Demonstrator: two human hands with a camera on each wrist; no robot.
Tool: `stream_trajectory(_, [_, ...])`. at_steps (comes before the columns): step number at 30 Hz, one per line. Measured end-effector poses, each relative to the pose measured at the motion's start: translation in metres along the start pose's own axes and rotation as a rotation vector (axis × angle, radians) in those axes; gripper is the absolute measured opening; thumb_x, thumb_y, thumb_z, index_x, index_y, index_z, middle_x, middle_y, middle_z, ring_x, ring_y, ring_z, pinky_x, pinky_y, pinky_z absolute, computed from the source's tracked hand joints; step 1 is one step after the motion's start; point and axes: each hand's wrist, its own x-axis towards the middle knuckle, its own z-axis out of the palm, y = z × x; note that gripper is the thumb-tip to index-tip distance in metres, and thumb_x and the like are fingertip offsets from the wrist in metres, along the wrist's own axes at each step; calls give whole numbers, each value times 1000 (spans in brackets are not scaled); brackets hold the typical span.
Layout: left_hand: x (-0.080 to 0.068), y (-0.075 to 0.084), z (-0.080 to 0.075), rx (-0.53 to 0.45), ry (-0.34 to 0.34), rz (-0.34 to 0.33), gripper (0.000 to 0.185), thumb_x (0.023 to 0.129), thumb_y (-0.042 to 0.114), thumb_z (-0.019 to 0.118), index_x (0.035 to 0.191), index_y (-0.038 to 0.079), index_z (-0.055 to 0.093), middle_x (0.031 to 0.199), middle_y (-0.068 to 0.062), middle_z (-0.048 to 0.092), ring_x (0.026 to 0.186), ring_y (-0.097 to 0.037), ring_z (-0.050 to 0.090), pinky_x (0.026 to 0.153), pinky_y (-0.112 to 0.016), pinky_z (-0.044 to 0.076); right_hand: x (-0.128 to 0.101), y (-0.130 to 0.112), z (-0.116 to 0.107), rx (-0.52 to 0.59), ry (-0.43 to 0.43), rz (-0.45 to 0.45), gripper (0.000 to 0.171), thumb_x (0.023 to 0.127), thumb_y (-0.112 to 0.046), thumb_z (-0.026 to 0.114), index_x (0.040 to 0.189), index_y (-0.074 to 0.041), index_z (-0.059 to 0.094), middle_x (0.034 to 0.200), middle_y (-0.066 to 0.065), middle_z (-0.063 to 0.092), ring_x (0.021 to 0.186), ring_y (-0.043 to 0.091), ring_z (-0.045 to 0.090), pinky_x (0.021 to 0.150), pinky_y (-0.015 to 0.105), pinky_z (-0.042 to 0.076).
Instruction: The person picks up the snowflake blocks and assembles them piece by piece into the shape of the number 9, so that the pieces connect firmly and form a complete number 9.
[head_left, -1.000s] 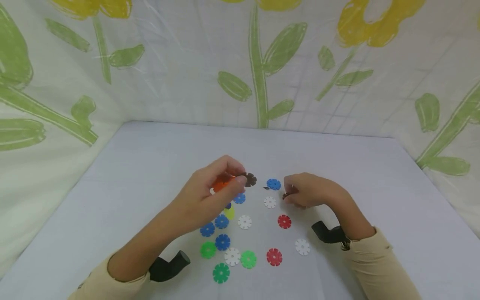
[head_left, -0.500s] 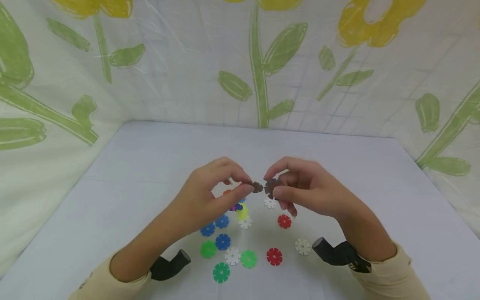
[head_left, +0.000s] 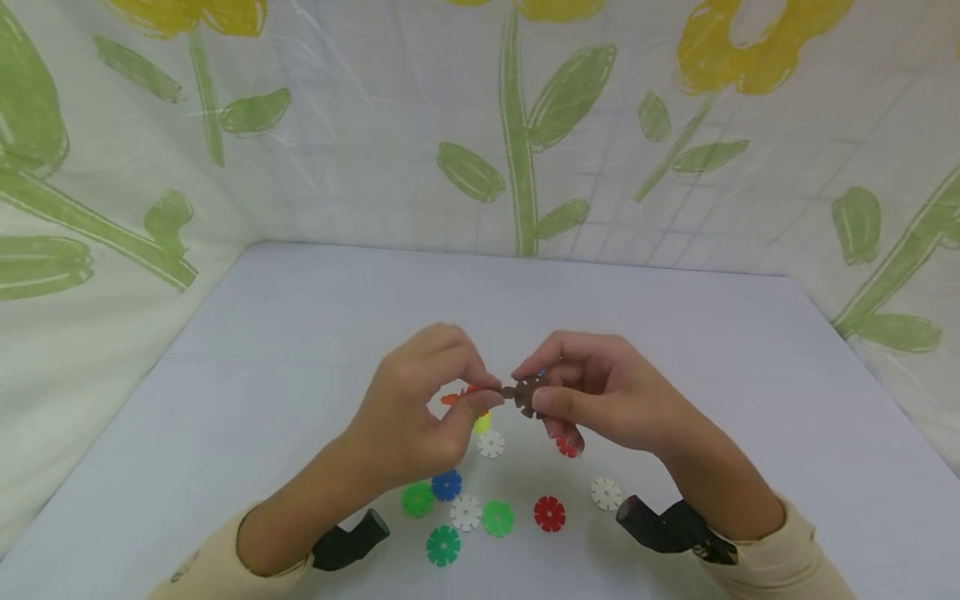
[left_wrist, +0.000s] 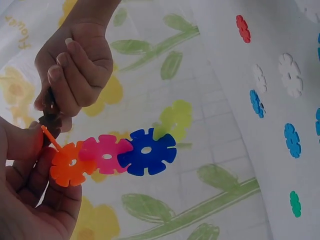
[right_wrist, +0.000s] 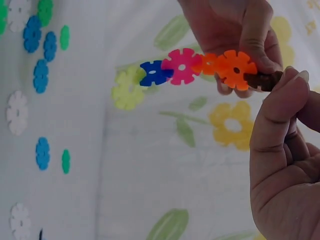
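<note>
Head view: a person's left hand (head_left: 420, 408) and right hand (head_left: 592, 396) meet above the middle of a pale table (head_left: 300, 333), fingertips nearly touching. The left hand pinches one end of a chain of notched plastic discs (left_wrist: 112, 155); seen from the left wrist, the chain runs orange, pink, then dark blue, with a yellow-green disc (right_wrist: 127, 90) at the far end in the right wrist view. The right hand's curled thumb and fingers pinch a brown disc (head_left: 527, 394), held against the chain's orange end, where another brown piece (right_wrist: 262, 80) sits; whether the two are already slotted together cannot be told. Below the hands, loose discs lie scattered on the table: a white disc (head_left: 491, 443), a blue disc (head_left: 446, 485), a red disc (head_left: 549, 513) and a green disc (head_left: 442, 546) among them. Black wrist mounts (head_left: 348, 540) show beside both cream sleeves (head_left: 757, 567). Cloth printed with yellow flowers and green leaves (head_left: 525, 125) walls the table.
</note>
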Motion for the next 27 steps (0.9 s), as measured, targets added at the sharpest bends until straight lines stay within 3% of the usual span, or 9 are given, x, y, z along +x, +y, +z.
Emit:
stream_trajectory(5, [-1, -1, 3, 24, 41, 96, 19, 77, -8, 74, 77, 9, 67, 78, 3, 59, 76, -14, 53, 66, -22, 46, 1, 0, 3, -4, -9, 1, 14, 99, -1, 60, 111, 5, 59, 70, 13, 60, 52, 24, 52, 46, 33, 50])
stream_trajectory(8, [-1, -1, 2, 32, 40, 113, 19, 76, -9, 73, 77, 9, 66, 78, 3, 59, 76, -14, 53, 67, -22, 46, 1, 0, 4, -11, -12, 0, 14, 99, -1, 60, 111, 6, 59, 70, 13, 59, 52, 24, 52, 45, 32, 50])
stream_trajectory(14, [2, 2, -2, 17, -26, 68, 16, 82, -4, 73, 84, 8, 63, 86, 2, 59, 86, -14, 54, 74, -25, 49, 2, 1, 4, -19, -2, -18, 16, 99, 2, 60, 114, 5, 58, 76, 13, 60, 56, 23, 55, 45, 33, 52])
stream_trajectory(19, [4, 1, -3, -17, -99, 27, 16, 89, 5, 71, 97, 9, 58, 108, -4, 57, 100, -16, 56, 84, -26, 52, 2, 1, 4, -20, 20, -39, 19, 99, 0, 59, 117, 4, 54, 79, 13, 60, 61, 24, 56, 47, 33, 52])
stream_trajectory(22, [4, -1, -3, -56, -152, 3, 25, 89, 11, 75, 105, 8, 56, 115, -4, 57, 103, -14, 58, 86, -26, 53, 1, 0, 4, -21, 31, -37, 22, 100, -2, 59, 119, 4, 50, 78, 12, 61, 62, 24, 57, 48, 33, 53])
stream_trajectory(27, [2, -3, -2, -71, -233, -74, 46, 82, 17, 85, 116, 8, 55, 107, 2, 66, 99, -8, 62, 83, -23, 54, 0, -1, 6, -8, 44, -19, 26, 100, -4, 59, 121, 2, 46, 77, 12, 61, 62, 24, 57, 50, 33, 54])
